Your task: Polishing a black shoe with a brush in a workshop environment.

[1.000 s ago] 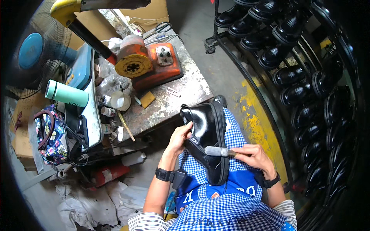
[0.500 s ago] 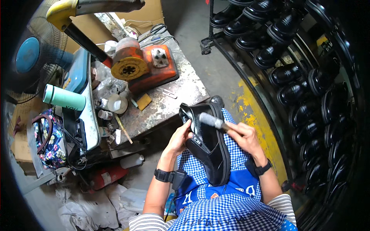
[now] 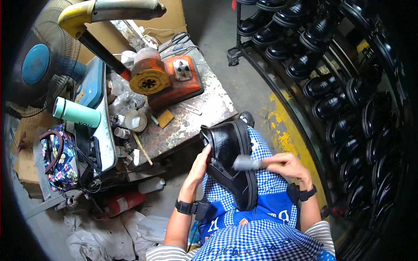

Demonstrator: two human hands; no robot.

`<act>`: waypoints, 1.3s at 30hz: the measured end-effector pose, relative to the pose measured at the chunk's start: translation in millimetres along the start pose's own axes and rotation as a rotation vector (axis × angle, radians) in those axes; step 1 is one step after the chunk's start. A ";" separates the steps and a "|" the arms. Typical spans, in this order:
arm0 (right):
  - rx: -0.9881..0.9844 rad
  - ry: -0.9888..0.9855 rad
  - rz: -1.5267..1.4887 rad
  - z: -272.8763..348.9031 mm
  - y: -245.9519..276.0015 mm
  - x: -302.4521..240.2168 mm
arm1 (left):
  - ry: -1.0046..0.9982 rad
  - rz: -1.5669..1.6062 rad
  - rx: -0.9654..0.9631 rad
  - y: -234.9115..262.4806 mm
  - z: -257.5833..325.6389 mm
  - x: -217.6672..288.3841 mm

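A black leather ankle boot (image 3: 224,145) lies on its side across my lap, its sole edge along the right and its opening at the upper left. My left hand (image 3: 200,165) grips the boot's edge by the opening; some of its fingers are hidden. In my right hand (image 3: 289,166) is a brush (image 3: 248,163), its grey head blurred by motion and pointing left over the boot's side. Whether the head touches the leather I cannot tell. A blue checked apron (image 3: 261,235) covers my lap under the boot.
Ahead to the left, a worn workbench (image 3: 213,104) carries an orange machine (image 3: 183,82), small bottles and a yellow sponge (image 3: 166,118). A fan (image 3: 35,64), green tumbler (image 3: 76,112) and floral bag (image 3: 58,156) stand farther left. Racks of black shoes (image 3: 326,108) line the right.
The brush has moved down along the boot, and my right hand has lowered and shifted right. The boot has turned slightly in my left hand, its side zip now less exposed.
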State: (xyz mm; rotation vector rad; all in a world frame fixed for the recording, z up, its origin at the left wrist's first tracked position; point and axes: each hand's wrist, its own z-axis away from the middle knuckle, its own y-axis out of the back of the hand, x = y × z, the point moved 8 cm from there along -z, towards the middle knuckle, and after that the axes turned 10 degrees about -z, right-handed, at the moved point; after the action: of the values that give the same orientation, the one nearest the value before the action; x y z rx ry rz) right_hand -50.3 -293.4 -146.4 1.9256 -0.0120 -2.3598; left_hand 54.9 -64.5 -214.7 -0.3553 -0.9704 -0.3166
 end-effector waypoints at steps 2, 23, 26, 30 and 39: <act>0.295 0.029 -0.106 22.6 30.7 10.4 | -0.075 -0.039 -0.011 -10.9 10.0 17.5; 0.585 0.173 -0.366 58.6 24.0 -6.1 | -1.222 -0.765 0.087 -145.4 104.4 202.1; 0.792 0.357 -0.634 69.2 61.4 -29.0 | -1.060 -0.617 -0.216 -159.2 79.5 165.5; 1.042 0.412 -0.306 75.7 132.2 -56.2 | -0.685 -0.691 -0.334 -150.6 27.5 61.0; 1.496 0.705 -0.134 19.9 287.5 -98.0 | -0.504 -0.473 -0.286 -150.5 10.7 -5.1</act>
State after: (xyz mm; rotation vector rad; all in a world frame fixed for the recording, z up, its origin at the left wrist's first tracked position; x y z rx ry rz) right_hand -30.4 -572.9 -27.5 3.1379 -2.0814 -1.4542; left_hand -18.1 -194.5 -190.8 -0.4764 -1.5117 -0.8287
